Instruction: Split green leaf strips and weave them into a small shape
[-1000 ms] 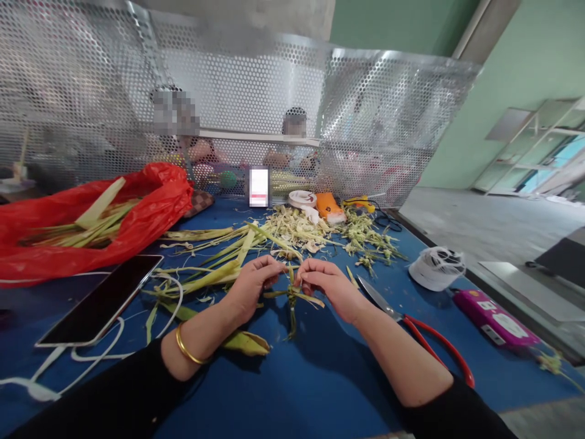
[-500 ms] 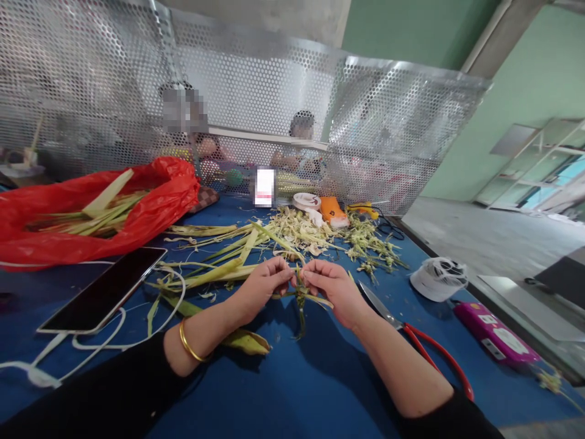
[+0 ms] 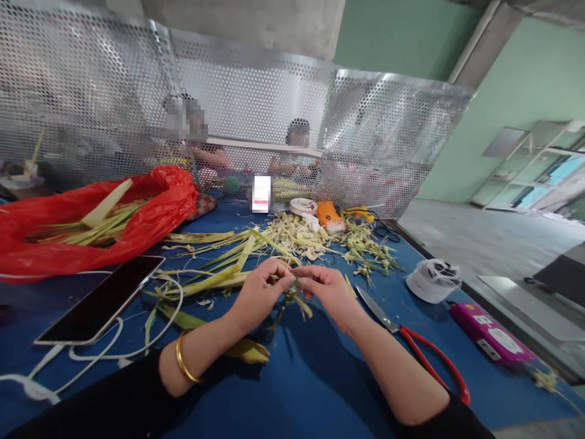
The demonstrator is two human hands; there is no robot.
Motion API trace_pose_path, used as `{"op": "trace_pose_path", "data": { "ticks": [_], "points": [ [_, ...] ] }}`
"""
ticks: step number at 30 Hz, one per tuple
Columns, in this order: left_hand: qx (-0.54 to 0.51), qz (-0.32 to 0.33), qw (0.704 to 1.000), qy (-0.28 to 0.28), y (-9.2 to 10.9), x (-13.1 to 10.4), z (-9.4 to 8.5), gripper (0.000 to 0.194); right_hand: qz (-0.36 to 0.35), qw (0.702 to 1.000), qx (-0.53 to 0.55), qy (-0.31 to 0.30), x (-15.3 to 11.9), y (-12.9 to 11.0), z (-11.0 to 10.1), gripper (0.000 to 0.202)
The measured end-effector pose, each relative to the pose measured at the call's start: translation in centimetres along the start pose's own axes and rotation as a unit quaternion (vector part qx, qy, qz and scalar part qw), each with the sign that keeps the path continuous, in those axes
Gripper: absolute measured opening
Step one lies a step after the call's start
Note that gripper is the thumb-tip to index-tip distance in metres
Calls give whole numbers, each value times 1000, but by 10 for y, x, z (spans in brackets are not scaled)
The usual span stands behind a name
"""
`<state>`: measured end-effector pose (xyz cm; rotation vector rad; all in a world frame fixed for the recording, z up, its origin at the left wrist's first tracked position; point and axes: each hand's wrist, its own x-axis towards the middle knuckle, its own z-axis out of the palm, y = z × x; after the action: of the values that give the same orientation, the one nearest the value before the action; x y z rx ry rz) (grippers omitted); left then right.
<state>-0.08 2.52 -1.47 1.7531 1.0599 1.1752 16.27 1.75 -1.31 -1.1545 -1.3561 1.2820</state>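
Observation:
Over the middle of the blue table, my left hand and my right hand meet at the fingertips, both pinched on a small knotted piece of green plant strips. Its loose ends hang below my fingers; the part between the fingertips is hidden. Long pale green leaves lie behind and left of my left hand. Beyond my hands is a heap of pale shredded husk, with a pile of small green knotted pieces to its right.
Red-handled scissors lie right of my right arm, near a white tape roll and a purple packet. At left are a red bag of leaves, a tablet and white cable. Two people sit behind a perforated screen.
My fingertips have drawn closer together, and the plant piece has turned, its ends now hanging differently below them. The view has shifted slightly.

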Motion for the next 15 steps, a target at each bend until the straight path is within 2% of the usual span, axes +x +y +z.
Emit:
{"op": "trace_pose_path", "data": {
  "ticks": [2, 5, 10, 13, 15],
  "points": [
    [61, 56, 996, 30, 3, -2, 0, 13, -12, 999, -1, -41, -3, -3, 2, 17],
    [102, 93, 990, 40, 8, -4, -1, 13, -18, 996, 5, -82, -6, -4, 5, 11],
    [129, 98, 986, 46, 9, -3, -4, 12, 10, 996, 35, -76, -7, -3, 5, 8],
    [148, 89, 977, 125, 7, -2, -6, 11, 9, 998, 48, -29, -4, -4, 2, 12],
    [135, 47, 969, 200, 6, 0, -7, 27, 4, 998, 53, 17, -2, -5, -1, 13]
  ]
}}
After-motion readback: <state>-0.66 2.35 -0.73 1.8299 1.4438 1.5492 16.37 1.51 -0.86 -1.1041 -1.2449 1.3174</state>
